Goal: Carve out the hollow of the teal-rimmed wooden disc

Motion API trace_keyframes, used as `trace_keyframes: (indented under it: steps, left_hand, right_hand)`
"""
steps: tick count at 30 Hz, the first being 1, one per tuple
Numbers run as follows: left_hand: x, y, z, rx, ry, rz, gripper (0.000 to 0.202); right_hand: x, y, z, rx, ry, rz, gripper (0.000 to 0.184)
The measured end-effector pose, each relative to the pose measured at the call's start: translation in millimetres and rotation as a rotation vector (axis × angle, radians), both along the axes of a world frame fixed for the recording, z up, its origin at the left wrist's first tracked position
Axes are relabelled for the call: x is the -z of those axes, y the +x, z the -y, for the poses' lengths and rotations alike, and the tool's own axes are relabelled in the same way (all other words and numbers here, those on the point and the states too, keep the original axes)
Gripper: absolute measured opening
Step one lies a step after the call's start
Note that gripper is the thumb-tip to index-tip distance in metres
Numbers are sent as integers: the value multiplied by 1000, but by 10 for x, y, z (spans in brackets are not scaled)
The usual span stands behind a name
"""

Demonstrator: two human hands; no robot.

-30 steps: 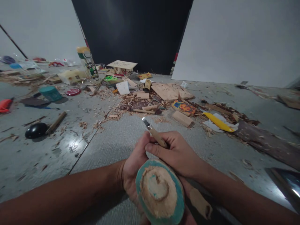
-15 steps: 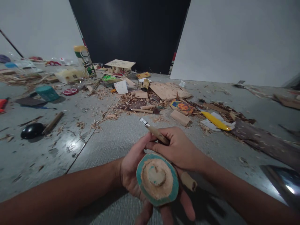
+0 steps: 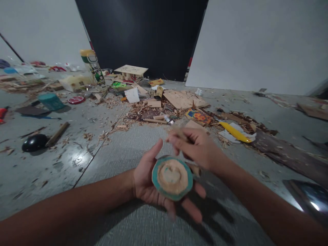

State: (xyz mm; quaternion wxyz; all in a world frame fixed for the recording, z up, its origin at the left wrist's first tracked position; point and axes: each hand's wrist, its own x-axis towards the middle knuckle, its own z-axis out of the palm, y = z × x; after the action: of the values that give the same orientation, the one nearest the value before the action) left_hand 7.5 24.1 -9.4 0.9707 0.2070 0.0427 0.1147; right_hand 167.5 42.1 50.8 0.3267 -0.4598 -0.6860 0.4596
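My left hand [image 3: 148, 179] lies palm up under a round wooden piece [image 3: 172, 177] with a teal painted rim and a bare carved middle; its fingers spread out below the piece and the thumb points up beside it. My right hand [image 3: 196, 147] hovers just above and to the right of the piece, fingers pinched round a carving knife [image 3: 173, 125] with a wooden handle and a small metal blade aimed away from me. The right hand and knife are smeared by motion. Both forearms reach in over the grey floor.
Wood shavings and offcuts [image 3: 153, 111] litter the floor ahead, with a plywood sheet [image 3: 184, 99], a yellow tool [image 3: 234, 131], a colourful block [image 3: 199, 117], a tall can [image 3: 92, 67], a teal tub [image 3: 51, 101] and a black oval object [image 3: 34, 142] at left. A dark plank [image 3: 292, 155] lies at right.
The wooden piece has moved away from the camera and lower in my left hand, whose fingers have spread. My right hand has lifted off the piece and moved up and right with the knife.
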Motion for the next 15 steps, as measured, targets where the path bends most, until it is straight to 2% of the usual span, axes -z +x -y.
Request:
trace_keyframes:
  steps: [3, 5, 8, 11, 15]
  left_hand:
    - [41, -8, -94, -203, -4, 8, 82]
    - [60, -2, -146, -344, 3, -32, 72]
    - [74, 14, -183, -476, -3, -140, 57]
    - [94, 17, -201, -539, -26, -205, 46]
    - [142, -5, -248, -461, -18, -93, 44]
  right_hand:
    - [-159, 232, -28, 34, 75, 77, 38]
    - [-239, 385, 28, 30, 140, 231, 36]
    - [-278, 534, 179, -27, 260, 511, 34]
    - [-243, 574, 298, -96, 315, 624, 30]
    - [-159, 534, 313, -122, 308, 601, 28]
